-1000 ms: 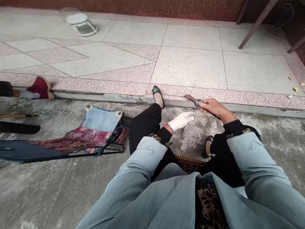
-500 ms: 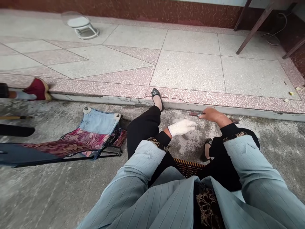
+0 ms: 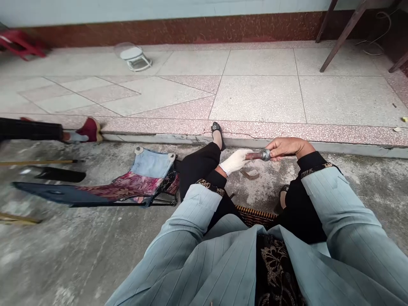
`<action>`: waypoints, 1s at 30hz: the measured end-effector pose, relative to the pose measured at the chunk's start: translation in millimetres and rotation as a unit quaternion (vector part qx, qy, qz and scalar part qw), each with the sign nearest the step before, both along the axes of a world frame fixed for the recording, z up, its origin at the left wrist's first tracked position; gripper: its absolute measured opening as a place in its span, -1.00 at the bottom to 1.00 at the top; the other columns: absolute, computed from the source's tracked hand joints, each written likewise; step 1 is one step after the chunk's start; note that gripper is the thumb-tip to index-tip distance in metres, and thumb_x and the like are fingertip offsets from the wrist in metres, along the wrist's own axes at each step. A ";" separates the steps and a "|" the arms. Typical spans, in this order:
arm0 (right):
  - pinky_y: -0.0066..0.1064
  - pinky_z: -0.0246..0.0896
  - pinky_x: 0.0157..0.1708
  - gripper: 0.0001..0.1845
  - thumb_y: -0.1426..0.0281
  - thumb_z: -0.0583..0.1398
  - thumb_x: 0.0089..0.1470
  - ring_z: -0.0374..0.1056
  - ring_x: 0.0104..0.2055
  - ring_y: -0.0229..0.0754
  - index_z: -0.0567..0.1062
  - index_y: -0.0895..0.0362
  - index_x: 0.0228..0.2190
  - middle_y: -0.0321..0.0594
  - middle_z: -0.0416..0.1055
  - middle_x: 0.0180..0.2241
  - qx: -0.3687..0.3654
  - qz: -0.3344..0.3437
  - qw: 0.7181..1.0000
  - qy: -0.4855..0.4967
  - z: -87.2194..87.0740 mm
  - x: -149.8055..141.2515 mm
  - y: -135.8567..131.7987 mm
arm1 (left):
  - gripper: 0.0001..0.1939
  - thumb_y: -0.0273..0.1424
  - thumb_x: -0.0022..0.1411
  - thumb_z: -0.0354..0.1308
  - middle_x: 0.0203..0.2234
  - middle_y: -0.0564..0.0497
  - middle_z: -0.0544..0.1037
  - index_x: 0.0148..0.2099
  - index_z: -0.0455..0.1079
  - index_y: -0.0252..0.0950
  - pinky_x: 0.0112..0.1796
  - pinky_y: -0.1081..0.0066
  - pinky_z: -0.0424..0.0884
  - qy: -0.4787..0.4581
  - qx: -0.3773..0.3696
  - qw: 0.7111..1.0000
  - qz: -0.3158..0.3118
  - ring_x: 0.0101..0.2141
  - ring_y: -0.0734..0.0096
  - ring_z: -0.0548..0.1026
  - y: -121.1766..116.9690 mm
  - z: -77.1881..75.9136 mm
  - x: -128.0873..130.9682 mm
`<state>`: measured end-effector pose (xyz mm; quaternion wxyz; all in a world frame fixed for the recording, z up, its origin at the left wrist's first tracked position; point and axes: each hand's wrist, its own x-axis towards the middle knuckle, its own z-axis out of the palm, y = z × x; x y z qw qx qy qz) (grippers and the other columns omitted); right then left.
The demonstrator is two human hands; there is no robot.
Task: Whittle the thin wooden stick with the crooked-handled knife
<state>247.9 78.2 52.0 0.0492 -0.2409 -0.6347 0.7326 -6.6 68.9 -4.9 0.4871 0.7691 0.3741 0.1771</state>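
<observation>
Brought against the white-gloved left hand [image 3: 236,160] since the earlier frame: wire-wrapped stick [image 3: 254,156], now roughly level above the concrete ground [image 3: 127,255], near the tiled step [image 3: 274,128]. Left fingers closed around one end; bare right hand [image 3: 285,146] pinching at the wire coil [image 3: 264,155]. Could slide or unwind if pinched loosely or twisted unevenly. Lying below, curved piece [image 3: 251,175]. Farther left, floral folding lounger [image 3: 137,183]. Containers: none visible.

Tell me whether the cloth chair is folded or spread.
The cloth chair is spread: its denim and flowered fabric stretches out along a dark frame.
</observation>
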 end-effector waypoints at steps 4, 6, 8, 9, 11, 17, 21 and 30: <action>-0.52 -0.03 -0.58 -0.56 0.07 0.34 0.01 0.14 -0.59 -0.43 0.49 0.24 -0.44 -0.34 0.35 -0.56 -0.016 -0.069 0.995 0.065 -4.2 -4.3 -1.3 | -0.68 -0.22 0.27 0.03 -0.50 0.03 0.46 -0.28 0.46 -0.37 -0.37 0.44 0.28 0.076 -0.013 0.997 0.033 -0.45 0.43 0.36 -9.6 5.4 7.8; -0.51 -0.01 -0.57 -0.54 0.04 0.34 -0.01 0.15 -0.59 -0.43 0.48 0.23 -0.46 -0.31 0.35 -0.54 -0.008 -0.120 0.989 0.086 -6.9 -8.0 -1.6 | -0.70 -0.24 0.29 -0.01 -0.53 0.07 0.42 -0.31 0.43 -0.34 -0.39 0.46 0.23 0.107 0.023 0.994 0.001 -0.48 0.48 0.32 -11.2 11.5 9.8; -0.51 0.01 -0.57 -0.52 0.01 0.32 -0.01 0.17 -0.58 -0.41 0.46 0.21 -0.46 -0.29 0.37 -0.52 0.010 -0.192 0.978 0.086 -9.5 -11.4 -0.4 | -0.71 -0.26 0.32 -0.04 -0.52 0.09 0.41 -0.31 0.40 -0.32 -0.39 0.47 0.21 0.136 0.066 0.988 -0.033 -0.48 0.49 0.31 -12.2 19.8 10.1; -0.50 0.01 -0.57 -0.53 0.01 0.31 0.01 0.16 -0.58 -0.40 0.45 0.20 -0.47 -0.28 0.37 -0.52 0.024 -0.230 0.970 0.069 -10.8 -13.1 0.8 | -0.71 -0.27 0.33 -0.06 -0.51 0.09 0.41 -0.30 0.40 -0.31 -0.38 0.47 0.20 0.157 0.090 0.982 -0.049 -0.48 0.49 0.31 -12.6 24.4 9.8; -0.48 0.01 -0.58 -0.56 0.04 0.27 0.06 0.14 -0.59 -0.38 0.42 0.17 -0.51 -0.28 0.34 -0.55 0.066 -0.302 0.951 -0.005 -13.4 -16.5 4.0 | -0.73 -0.29 0.34 -0.07 -0.49 0.08 0.43 -0.29 0.40 -0.29 -0.37 0.46 0.19 0.203 0.133 0.966 -0.087 -0.45 0.46 0.33 -13.2 33.2 9.2; -0.41 0.15 -0.44 -0.78 0.24 0.25 0.12 0.30 -0.49 -0.24 0.51 0.16 -0.33 -0.20 0.43 -0.51 0.217 -0.307 0.876 -0.303 -20.6 -27.4 15.3 | -0.75 -0.33 0.33 -0.04 -0.50 0.05 0.42 -0.32 0.42 -0.24 -0.43 0.41 0.09 0.286 0.214 0.920 -0.162 -0.47 0.41 0.32 -3.2 47.0 15.4; -0.38 0.16 -0.42 -0.77 0.26 0.30 0.05 0.34 -0.46 -0.20 0.51 0.17 -0.48 -0.17 0.46 -0.52 0.217 -0.218 0.882 -0.357 -26.9 -25.5 14.1 | -0.76 -0.31 0.32 -0.01 -0.50 0.05 0.43 -0.32 0.43 -0.25 -0.42 0.42 0.11 0.254 0.222 0.926 -0.167 -0.47 0.43 0.33 16.9 54.1 17.2; -0.47 0.09 -0.50 -0.58 0.05 0.30 0.01 0.19 -0.55 -0.37 0.52 0.18 -0.34 -0.32 0.42 -0.49 0.042 -0.073 0.994 -0.073 -10.2 -10.0 -11.6 | -0.72 -0.25 0.32 0.01 -0.31 -0.01 0.53 -0.16 0.45 -0.34 -0.25 0.48 0.30 0.046 0.068 0.984 -0.157 -0.32 0.45 0.43 48.8 45.0 21.7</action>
